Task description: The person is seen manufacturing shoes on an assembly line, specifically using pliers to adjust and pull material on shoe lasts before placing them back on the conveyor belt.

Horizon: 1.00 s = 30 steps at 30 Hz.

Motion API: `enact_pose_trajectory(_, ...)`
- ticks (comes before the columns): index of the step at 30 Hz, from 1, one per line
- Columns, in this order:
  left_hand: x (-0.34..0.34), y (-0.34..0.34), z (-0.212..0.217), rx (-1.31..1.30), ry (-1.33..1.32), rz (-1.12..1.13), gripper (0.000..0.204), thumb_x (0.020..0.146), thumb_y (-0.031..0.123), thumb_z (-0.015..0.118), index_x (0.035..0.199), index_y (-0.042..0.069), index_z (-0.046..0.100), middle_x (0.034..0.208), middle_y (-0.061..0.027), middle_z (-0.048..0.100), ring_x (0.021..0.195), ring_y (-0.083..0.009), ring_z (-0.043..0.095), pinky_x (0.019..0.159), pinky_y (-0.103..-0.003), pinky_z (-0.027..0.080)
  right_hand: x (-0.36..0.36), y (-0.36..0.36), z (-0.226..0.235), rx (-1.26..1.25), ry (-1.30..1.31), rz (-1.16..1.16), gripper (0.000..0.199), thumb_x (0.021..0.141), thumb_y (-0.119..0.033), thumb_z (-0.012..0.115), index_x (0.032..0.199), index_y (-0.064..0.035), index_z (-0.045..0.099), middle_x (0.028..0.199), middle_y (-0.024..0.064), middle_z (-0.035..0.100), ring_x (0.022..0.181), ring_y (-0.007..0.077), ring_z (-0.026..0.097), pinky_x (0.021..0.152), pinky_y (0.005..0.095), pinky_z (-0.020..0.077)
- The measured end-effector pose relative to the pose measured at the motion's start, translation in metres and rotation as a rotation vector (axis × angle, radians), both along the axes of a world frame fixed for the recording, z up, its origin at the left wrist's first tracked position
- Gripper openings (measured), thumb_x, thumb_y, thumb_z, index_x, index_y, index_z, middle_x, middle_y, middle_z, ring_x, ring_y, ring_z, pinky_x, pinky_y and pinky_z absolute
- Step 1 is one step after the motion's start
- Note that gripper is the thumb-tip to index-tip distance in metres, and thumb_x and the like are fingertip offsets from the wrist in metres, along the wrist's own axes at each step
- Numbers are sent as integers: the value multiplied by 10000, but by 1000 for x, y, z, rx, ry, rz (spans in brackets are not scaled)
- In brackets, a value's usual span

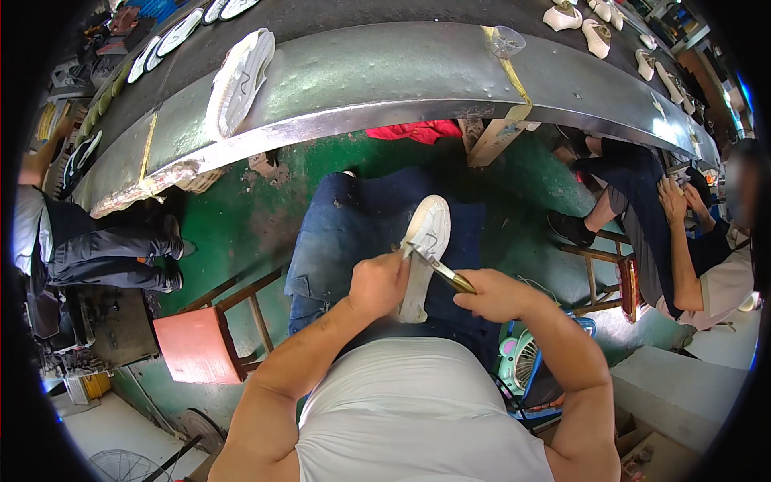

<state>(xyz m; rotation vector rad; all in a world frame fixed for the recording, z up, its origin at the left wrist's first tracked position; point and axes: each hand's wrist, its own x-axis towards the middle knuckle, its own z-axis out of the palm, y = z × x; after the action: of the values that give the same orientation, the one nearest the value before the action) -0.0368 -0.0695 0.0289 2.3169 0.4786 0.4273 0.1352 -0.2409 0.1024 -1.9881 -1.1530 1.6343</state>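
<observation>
Head view: the white shoe [421, 255] lies sole-up on the lap, long axis running near to far. Left hand [377, 283] clasps its left side at mid-length. Right hand [494, 295], fingers closed around a brass-handled tool [444, 271], points the tip leftward onto the sole.

My one view: a head-worn fisheye, looking steeply down.

I see from above my own lap, close over the white shoe [423, 253]; my forearms enter from the lower edge. Beyond the shoe the curved metal bench [385, 84] bends across the top; a red stool [195, 344] lies left of the shoe, a seated person right.
</observation>
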Motion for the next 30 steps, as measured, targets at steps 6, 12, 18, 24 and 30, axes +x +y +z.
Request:
enact_pose_trajectory(6, 7, 2, -21, -128, -178, 135, 225, 987, 188, 558, 1069, 7, 664, 1069, -229, 679, 1012, -390, 663, 896, -420, 526, 26, 26, 16, -162, 57, -51, 285, 966, -239, 540, 934, 40, 593, 820, 160, 651, 597, 247, 643, 566, 410, 546)
enact_pose_trajectory(12, 6, 5, -53, -1566, -55, 80, 594, 1082, 472, 287, 1569, 133, 259, 1500, -89, 425, 1372, -224, 402, 1126, -393, 368, 4, 41, -7, -58, -269, 148, 282, 957, -272, 597, 967, 9, 622, 872, 226, 674, 844, 422, 655, 758, 474, 509)
enact_pose_trajectory(18, 16, 17, -57, -1434, -116, 52, 604, 1056, 415, 469, 1567, 159, 274, 1432, -57, 495, 1289, -188, 477, 1090, -360, 396, -64, 13, -74, 284, -244, -419, 281, 950, -259, 630, 1002, 16, 601, 816, 197, 665, 756, 356, 670, 653, 439, 514)
enact_pose_trajectory(24, 12, 12, -60, -1434, -156, 92, 600, 1042, 350, 524, 1559, 138, 303, 1391, -55, 530, 1227, -159, 516, 1044, -327, 431, -41, 23, -56, -46, 453, -639, 208, 1001, -206, 569, 1028, -4, 610, 790, 45, 645, 531, 106, 564, 468, 254, 466)
enact_pose_trajectory(30, 23, 6, -62, -1384, -130, 157, 579, 1021, 327, 573, 1523, 126, 367, 1317, -59, 581, 1128, -165, 580, 975, -322, 483, -64, 7, -84, 42, 671, -803, 229, 1021, -201, 544, 1117, 3, 582, 854, 65, 632, 654, 99, 568, 440, 195, 365)
